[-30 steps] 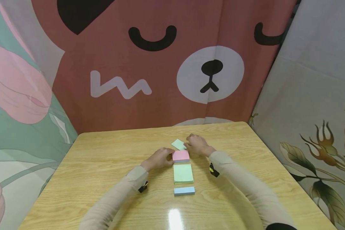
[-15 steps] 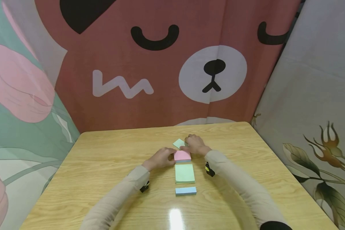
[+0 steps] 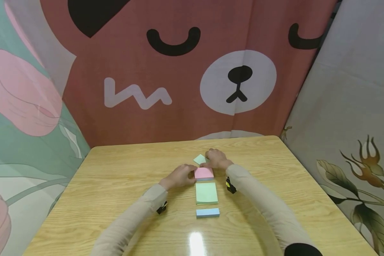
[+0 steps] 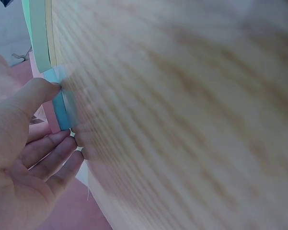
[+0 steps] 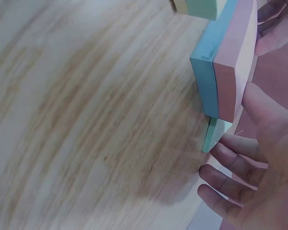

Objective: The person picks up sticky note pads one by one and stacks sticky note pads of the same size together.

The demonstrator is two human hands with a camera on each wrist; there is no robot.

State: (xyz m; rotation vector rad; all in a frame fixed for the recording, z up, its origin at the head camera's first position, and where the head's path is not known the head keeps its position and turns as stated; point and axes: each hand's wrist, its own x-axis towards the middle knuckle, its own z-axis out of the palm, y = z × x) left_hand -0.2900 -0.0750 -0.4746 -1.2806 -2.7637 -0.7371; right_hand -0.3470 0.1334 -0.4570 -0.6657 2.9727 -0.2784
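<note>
A pink pad of sticky notes (image 3: 203,173) lies on a blue pad (image 5: 205,86), both flat on the table. My left hand (image 3: 180,176) holds this pair at its left side, thumb at the front and fingers behind. Just beyond them a small green sticky note pad (image 3: 200,159) is turned like a diamond. My right hand (image 3: 216,159) pinches its right corner between thumb and fingers, hiding that corner. The right thumb is close to the pink pad's far edge. Nearer me lies a larger green sticky note pad (image 3: 206,193).
A narrow blue block (image 3: 207,213) lies in front of the larger green pad, in line with the others. The wooden table (image 3: 124,167) ends at a bear-print curtain (image 3: 131,121) behind. Patterned curtains hang at both sides.
My right hand has moved a little to the left, its thumb coming along the small green pad's near edge. My left hand stays at the pink and blue pads. The head view shifted slightly.
</note>
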